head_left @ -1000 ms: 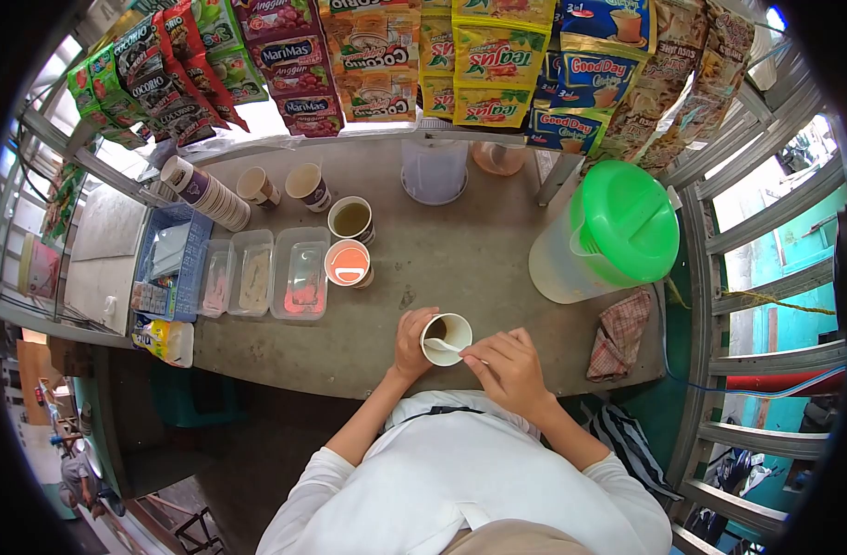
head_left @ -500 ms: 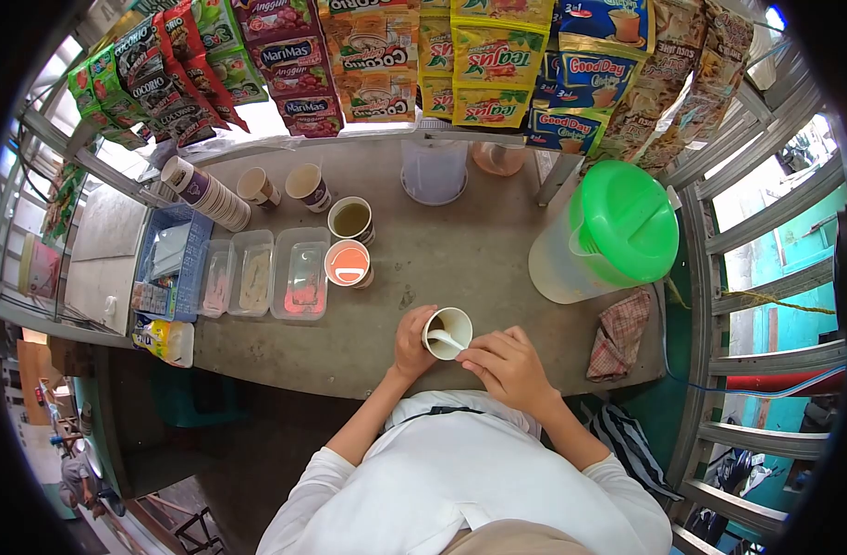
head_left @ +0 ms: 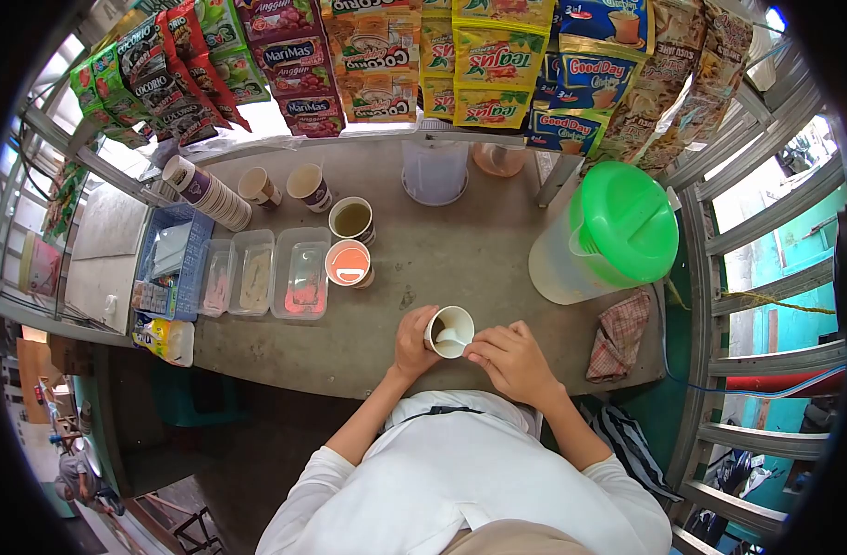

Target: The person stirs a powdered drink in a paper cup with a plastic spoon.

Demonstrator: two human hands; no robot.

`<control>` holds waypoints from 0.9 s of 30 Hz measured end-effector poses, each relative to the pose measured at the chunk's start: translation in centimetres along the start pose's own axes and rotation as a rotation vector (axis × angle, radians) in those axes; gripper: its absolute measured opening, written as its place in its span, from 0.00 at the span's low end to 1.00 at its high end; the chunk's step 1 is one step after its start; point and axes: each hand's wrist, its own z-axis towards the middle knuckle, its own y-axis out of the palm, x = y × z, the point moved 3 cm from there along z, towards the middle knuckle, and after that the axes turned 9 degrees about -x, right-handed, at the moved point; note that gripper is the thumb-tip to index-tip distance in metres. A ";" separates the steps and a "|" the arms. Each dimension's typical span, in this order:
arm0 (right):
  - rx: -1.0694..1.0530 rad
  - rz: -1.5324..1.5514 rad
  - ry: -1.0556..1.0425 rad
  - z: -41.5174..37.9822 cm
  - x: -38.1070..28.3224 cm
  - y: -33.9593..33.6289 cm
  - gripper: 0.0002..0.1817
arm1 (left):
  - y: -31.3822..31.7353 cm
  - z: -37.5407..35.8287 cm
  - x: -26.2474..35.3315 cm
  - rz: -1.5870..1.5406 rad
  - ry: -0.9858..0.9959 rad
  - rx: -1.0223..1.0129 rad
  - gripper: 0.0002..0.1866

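Near the table's front edge, my left hand [head_left: 414, 341] is wrapped round the left side of a white paper cup [head_left: 449, 319]. Something brown shows inside the cup. A white spoon [head_left: 452, 337] dips into it, its handle pinched in the fingers of my right hand [head_left: 511, 361] at the cup's right rim. Behind the cup, to the left, stand a cup of orange-pink drink [head_left: 349, 265] and a cup of yellowish-brown drink [head_left: 352, 220].
Left are clear tubs [head_left: 301, 275], a blue basket [head_left: 185, 254] and stacked cups [head_left: 206, 193]. A green-lidded pitcher [head_left: 604, 236] and checked cloth [head_left: 619, 337] stand right. Sachets [head_left: 497, 65] hang above the table's [head_left: 442, 250] back edge.
My right hand and the spoon have shifted slightly; the spoon's bowl now shows more clearly inside the cup. The cup has moved very slightly right, still in my left hand.
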 end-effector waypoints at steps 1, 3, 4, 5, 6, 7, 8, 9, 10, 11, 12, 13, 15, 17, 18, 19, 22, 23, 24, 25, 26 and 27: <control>0.046 -0.002 -0.004 0.0 -0.1 0.0 0.05 | 0.0 0.0 -0.1 0.003 -0.003 0.003 0.41; 0.138 -0.007 -0.008 0.0 -0.3 0.0 0.05 | 0.0 -0.1 -0.1 0.004 -0.004 0.005 0.41; 0.103 -0.019 -0.018 0.0 -0.3 0.2 0.05 | 0.0 0.0 0.0 0.001 -0.001 0.004 0.41; 0.068 -0.030 -0.028 0.0 -0.3 0.4 0.05 | -0.1 0.0 0.0 -0.001 0.002 0.003 0.41; 0.033 -0.040 -0.039 0.0 -0.3 0.6 0.05 | -0.1 0.1 0.1 0.001 0.001 0.003 0.41; 0.064 -0.032 -0.037 0.1 -0.4 0.5 0.05 | -0.1 0.1 0.1 0.003 -0.002 0.005 0.41; 0.093 -0.024 -0.034 0.1 -0.5 0.5 0.05 | -0.1 0.0 0.1 0.007 -0.006 0.006 0.41; 0.123 -0.015 -0.031 0.2 -0.6 0.4 0.05 | -0.1 0.0 0.0 0.012 -0.003 0.010 0.42; 0.116 -0.023 -0.025 0.2 -0.6 0.3 0.05 | 0.0 0.0 -0.1 0.015 0.000 0.015 0.43; 0.110 -0.031 -0.018 0.3 -0.4 0.1 0.05 | 0.1 0.0 -0.1 0.018 0.004 0.020 0.44; 0.104 -0.040 -0.011 0.3 -0.3 -0.1 0.05 | 0.1 -0.1 -0.2 0.019 0.000 0.012 0.44; 0.098 -0.025 -0.008 0.2 -0.2 0.0 0.05 | 0.1 -0.1 -0.2 0.020 -0.003 0.004 0.44; 0.086 0.002 -0.002 0.1 -0.1 0.2 0.05 | 0.1 -0.1 -0.2 0.023 -0.006 -0.002 0.44; 0.147 0.022 0.012 0.2 0.0 0.1 0.05 | 0.1 -0.2 -0.3 0.028 -0.011 0.001 0.44; 0.177 0.032 0.021 0.2 0.0 0.1 0.05 | 0.2 -0.2 -0.3 0.021 -0.011 0.003 0.44; 0.133 0.027 0.024 0.2 0.0 0.2 0.05 | 0.2 -0.3 -0.3 0.013 -0.010 0.004 0.44; 0.089 0.018 0.025 0.3 0.0 0.5 0.06 | 0.3 -0.3 -0.4 0.013 -0.009 0.001 0.44; 0.128 0.017 0.019 0.2 -0.1 0.7 0.06 | 0.3 -0.4 -0.5 0.019 -0.011 0.001 0.44; 0.167 0.016 0.014 0.2 -0.1 0.7 0.06 | 0.2 -0.4 -0.5 0.021 -0.014 0.000 0.44; 0.139 0.009 0.017 0.2 -0.1 0.7 0.06 | 0.2 -0.4 -0.5 0.022 -0.016 -0.001 0.44; 0.111 0.001 0.021 0.2 0.1 0.7 0.06 | 0.3 -0.4 -0.5 0.021 -0.018 -0.002 0.44; 0.083 -0.006 0.024 0.2 0.1 0.7 0.06 | 0.3 -0.4 -0.5 0.018 -0.015 -0.003 0.44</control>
